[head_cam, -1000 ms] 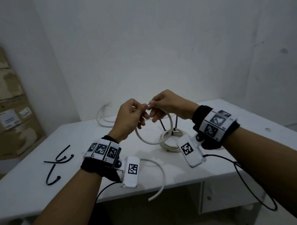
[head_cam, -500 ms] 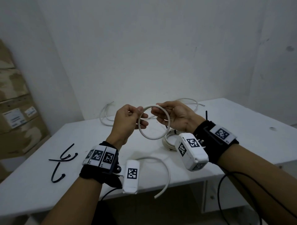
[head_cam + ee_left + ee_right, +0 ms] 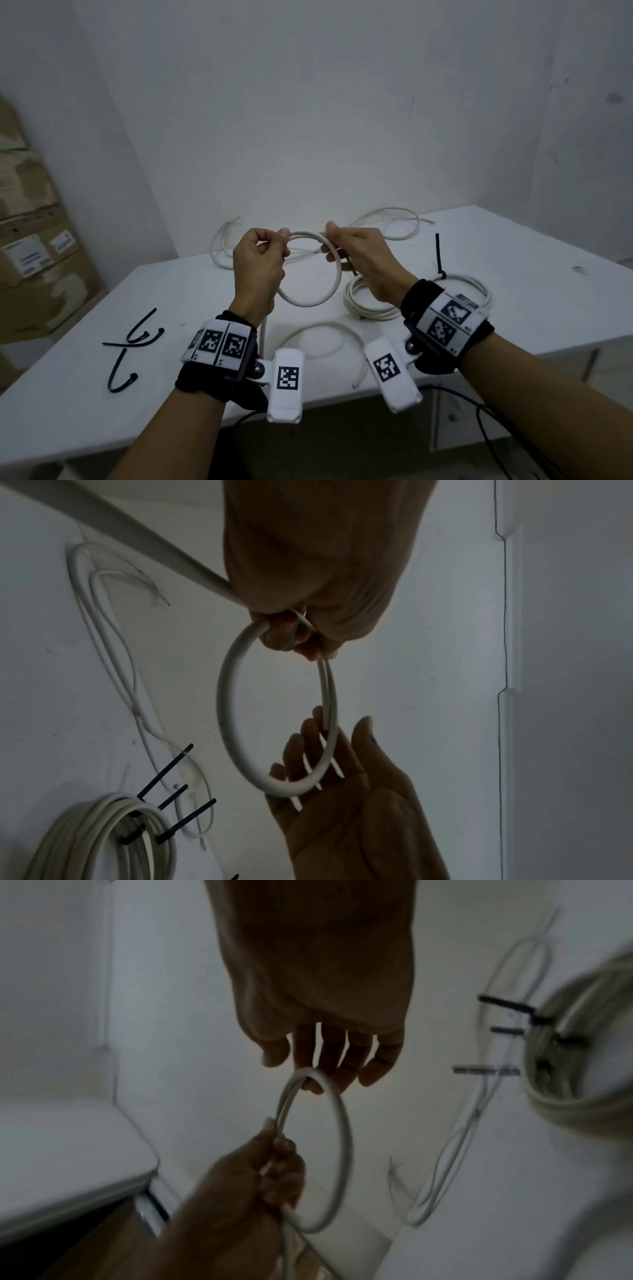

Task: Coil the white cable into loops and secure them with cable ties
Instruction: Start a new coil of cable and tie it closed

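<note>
First loop of the white cable formed in the air, nothing tied on it yet.

Nearest, the cable's loose tail (image 3: 337,337) arcs over the front edge of the white table (image 3: 513,260); above it the left hand (image 3: 260,263) has fingers curled and pinching the white cable (image 3: 310,301) where the loop crosses itself, while the right hand (image 3: 363,260) has its fingers nearly straight, steadying the loop's far side, thumb resting at the top; the cable looks smooth, round and stiff enough to hold a clean single ring; to the left lie loose black cable ties (image 3: 132,346), unused; just behind the right wrist a finished coil (image 3: 370,301) sits on the table, already bound with black ties; farthest back, uncoiled cables (image 3: 394,222) sprawl near the wall; I judge more winding and all tying remain for this piece.
</note>
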`<state>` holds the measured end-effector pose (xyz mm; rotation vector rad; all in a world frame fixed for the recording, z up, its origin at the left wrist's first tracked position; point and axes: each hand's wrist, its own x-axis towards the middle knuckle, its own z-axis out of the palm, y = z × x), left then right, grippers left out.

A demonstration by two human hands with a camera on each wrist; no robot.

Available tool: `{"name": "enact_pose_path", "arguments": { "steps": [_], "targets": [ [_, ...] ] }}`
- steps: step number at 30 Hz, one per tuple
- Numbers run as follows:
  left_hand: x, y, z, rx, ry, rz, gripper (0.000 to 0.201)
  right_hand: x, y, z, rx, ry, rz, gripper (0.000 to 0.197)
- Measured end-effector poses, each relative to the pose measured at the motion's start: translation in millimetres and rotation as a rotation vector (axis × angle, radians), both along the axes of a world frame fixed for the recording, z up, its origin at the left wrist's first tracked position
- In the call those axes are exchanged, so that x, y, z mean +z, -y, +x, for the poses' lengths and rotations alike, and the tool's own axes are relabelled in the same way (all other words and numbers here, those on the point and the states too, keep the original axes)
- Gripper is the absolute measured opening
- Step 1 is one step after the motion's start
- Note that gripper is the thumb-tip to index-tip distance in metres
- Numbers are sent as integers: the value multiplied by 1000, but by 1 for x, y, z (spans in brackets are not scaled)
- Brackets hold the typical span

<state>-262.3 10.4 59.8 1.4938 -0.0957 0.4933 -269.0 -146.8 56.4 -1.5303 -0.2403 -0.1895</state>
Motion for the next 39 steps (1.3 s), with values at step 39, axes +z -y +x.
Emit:
{"name": "enact_pose_path", "arguments": {
  "steps": [39],
  "targets": [
    [33,-46,-27,-35,-195,-373,21,-64,-87,-80,58,-810,726,15]
  ]
}}
